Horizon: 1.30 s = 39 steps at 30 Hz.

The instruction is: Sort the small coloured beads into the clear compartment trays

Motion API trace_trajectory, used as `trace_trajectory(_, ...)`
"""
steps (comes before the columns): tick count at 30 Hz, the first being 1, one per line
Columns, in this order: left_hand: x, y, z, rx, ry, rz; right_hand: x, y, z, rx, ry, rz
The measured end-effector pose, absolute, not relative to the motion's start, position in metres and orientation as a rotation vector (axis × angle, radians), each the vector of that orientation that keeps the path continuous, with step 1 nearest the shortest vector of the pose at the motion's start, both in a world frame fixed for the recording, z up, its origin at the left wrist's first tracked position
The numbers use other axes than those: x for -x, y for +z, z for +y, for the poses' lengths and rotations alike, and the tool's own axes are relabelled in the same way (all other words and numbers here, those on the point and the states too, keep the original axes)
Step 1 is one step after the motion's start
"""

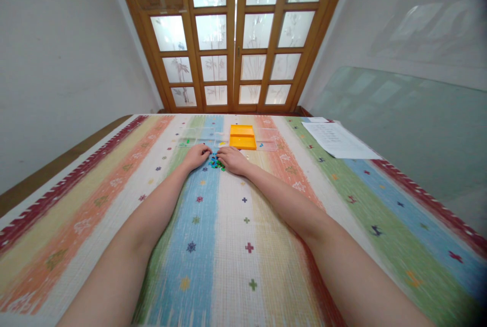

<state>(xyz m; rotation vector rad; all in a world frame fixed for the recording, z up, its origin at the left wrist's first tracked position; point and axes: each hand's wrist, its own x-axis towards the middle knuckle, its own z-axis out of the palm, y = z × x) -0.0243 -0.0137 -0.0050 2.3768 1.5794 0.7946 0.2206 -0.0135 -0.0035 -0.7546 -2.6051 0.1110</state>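
Observation:
A small pile of blue, green and dark pieces lies on the striped tablecloth between my hands. My left hand rests at the pile's left side, its fingers curled toward the pieces; whatever they may hold is too small to make out. Over the pile's right edge reaches my right hand, fingers bent and pointing left, their tips hidden. Just beyond stands an open orange box. Clear plastic trays flank it: the left one has some green bits in it, and the right one has small blue bits.
Sheets of white paper lie at the right far side of the striped tablecloth. Behind the table's far edge are wooden doors with glass panes. A pale glass panel leans by the right wall.

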Motion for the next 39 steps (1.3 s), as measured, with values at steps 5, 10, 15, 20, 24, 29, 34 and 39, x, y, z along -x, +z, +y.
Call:
trace_trajectory(5, 0.024, -0.004, -0.015, -2.372, 0.802, 1.575, -0.227, 0.006, -0.011, 0.815, 0.105, -2.492)
trace_trajectory(10, 0.024, -0.005, -0.014, -2.381, 0.821, 1.560, -0.250, 0.024, -0.002, 1.011, 0.011, -2.192)
trace_trajectory(15, 0.025, -0.005, -0.015, -2.377, 0.804, 1.566, -0.288, 0.029, 0.018, 1.243, -0.085, -1.920)
trace_trajectory(20, 0.026, -0.006, -0.013, -2.364, 0.810, 1.566, -0.322, 0.027, 0.032, 1.560, -0.091, -1.629)
trace_trajectory(24, 0.028, -0.009, -0.011, -2.364, 0.831, 1.547, -0.338, 0.022, 0.034, 1.711, -0.063, -1.537)
trace_trajectory(29, 0.028, -0.009, -0.011, -2.357, 0.827, 1.555, -0.339, 0.019, 0.032, 1.774, -0.039, -1.595)
trace_trajectory(34, 0.028, -0.009, -0.011, -2.357, 0.822, 1.560, -0.325, 0.023, 0.031, 1.694, -0.066, -1.782)
trace_trajectory(39, 0.028, -0.007, -0.013, -2.366, 0.808, 1.561, -0.307, 0.033, 0.021, 1.569, 0.117, -2.224)
